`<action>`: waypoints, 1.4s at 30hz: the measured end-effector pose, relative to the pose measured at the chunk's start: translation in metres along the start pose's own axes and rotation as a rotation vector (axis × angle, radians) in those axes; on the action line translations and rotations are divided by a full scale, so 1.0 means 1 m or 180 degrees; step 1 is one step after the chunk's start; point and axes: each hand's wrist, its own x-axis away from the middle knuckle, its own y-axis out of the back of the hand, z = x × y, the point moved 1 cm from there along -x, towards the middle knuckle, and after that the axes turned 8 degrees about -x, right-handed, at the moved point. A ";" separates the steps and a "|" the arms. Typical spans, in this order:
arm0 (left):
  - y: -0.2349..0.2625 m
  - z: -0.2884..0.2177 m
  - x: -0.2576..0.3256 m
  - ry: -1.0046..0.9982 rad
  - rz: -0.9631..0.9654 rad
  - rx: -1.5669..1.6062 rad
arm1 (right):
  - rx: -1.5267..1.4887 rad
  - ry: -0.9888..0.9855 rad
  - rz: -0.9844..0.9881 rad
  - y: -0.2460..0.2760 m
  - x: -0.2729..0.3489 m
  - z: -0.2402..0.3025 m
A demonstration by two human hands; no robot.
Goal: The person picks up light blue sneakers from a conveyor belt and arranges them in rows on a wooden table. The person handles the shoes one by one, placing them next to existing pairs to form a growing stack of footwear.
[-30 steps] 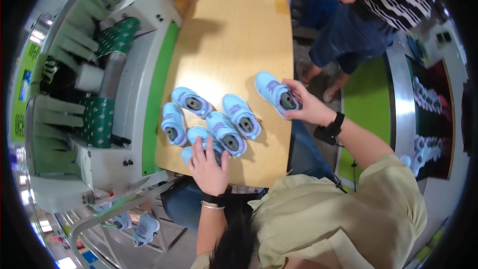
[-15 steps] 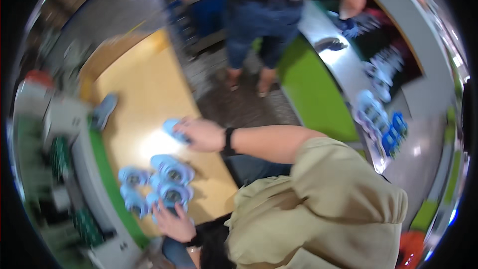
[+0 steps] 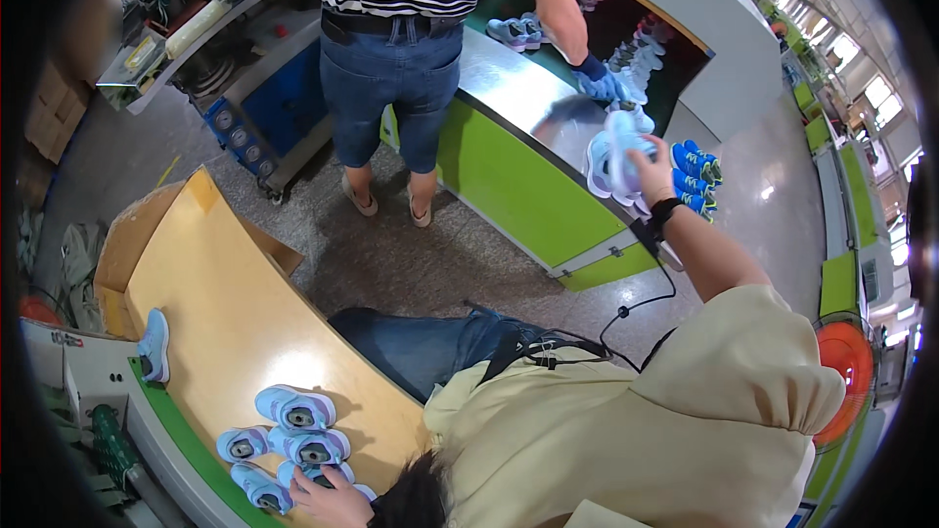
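Note:
My right hand is stretched out to the right and closed around a light blue sneaker, blurred by motion. It is above the near end of a metal-topped conveyor, beside other pale sneakers. My left hand is low on the left, fingers apart, resting on a light blue sneaker in a cluster on the yellow tabletop. Several matching sneakers, such as the nearby sneaker, stand close together there. One more sneaker is alone at the table's far left edge.
Ahead, a person in a striped shirt reaches a blue-gloved hand towards shoes on the conveyor. Green panels face its side. Bright blue shoes stand at its end. A cable hangs near my waist; an orange fan is at right.
My right hand has swung from the yellow table across to the conveyor's end, carrying a light blue sneaker. My view has turned right. My left hand has stayed by the sneaker cluster.

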 end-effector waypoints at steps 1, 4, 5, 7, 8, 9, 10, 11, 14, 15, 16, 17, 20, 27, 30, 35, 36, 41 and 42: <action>-0.011 0.000 -0.006 -0.0196 -0.0008 0.0068 | 0.0000 0.0014 -0.0414 0.046 -0.018 -0.022; -0.004 -0.008 -0.006 -0.0119 0.0066 0.0077 | -0.1013 -0.0802 -0.0891 0.099 -0.035 -0.043; 0.001 -0.003 0.000 -0.0025 0.0053 0.0004 | -0.1122 -0.0871 -0.0854 0.092 -0.046 -0.061; -0.003 -0.005 -0.004 -0.0033 0.0051 -0.0043 | -0.0747 -0.1204 -0.0629 0.113 -0.051 -0.098; -0.002 -0.009 -0.005 -0.0010 0.0147 -0.0049 | -0.0284 -0.1438 -0.0344 0.126 -0.054 -0.113; 0.008 -0.014 -0.004 0.0042 0.0215 -0.0120 | 0.0633 -0.1033 0.0031 0.119 -0.050 -0.118; 0.014 -0.016 -0.004 0.0090 0.0284 -0.0186 | 0.0174 -0.1226 0.0171 0.116 -0.047 -0.122; 0.014 -0.013 -0.003 0.0100 0.0240 -0.0200 | -0.0284 -0.1416 0.0305 0.120 -0.044 -0.124; 0.007 -0.009 0.000 0.0109 0.0192 -0.0192 | -0.0264 -0.1340 0.0359 0.121 -0.049 -0.116; 0.005 -0.010 -0.002 0.0095 0.0207 -0.0169 | 0.0095 -0.1210 0.0281 0.127 -0.053 -0.113; 0.002 -0.010 -0.002 0.0097 0.0234 -0.0138 | 0.0463 -0.1062 0.0213 0.133 -0.061 -0.111; -0.001 -0.009 -0.003 0.0054 0.0235 -0.0088 | 0.0508 -0.0792 -0.0228 0.139 -0.068 -0.108; 0.005 -0.008 0.000 0.0061 0.0114 -0.0139 | 0.1817 0.0160 -0.0784 0.086 -0.059 -0.071; 0.002 -0.010 -0.002 -0.0054 0.0066 -0.0205 | 0.2063 -0.1658 -0.0615 0.072 -0.045 -0.071; -0.006 -0.009 -0.002 0.0007 0.0140 -0.0078 | 0.0672 -0.1619 -0.0282 0.131 -0.081 -0.090; 0.001 -0.009 -0.001 0.0056 0.0072 -0.0160 | 0.1128 -0.0869 -0.1643 0.134 -0.060 -0.051; 0.002 -0.009 -0.001 0.0030 0.0021 -0.0172 | 0.1065 -0.0749 -0.1782 0.140 -0.063 -0.047; 0.003 -0.010 0.001 0.0062 0.0032 -0.0215 | 0.1153 -0.0415 -0.1677 0.149 -0.065 -0.046; 0.002 -0.010 0.000 0.0073 0.0047 -0.0227 | 0.1207 -0.0364 -0.1705 0.146 -0.065 -0.049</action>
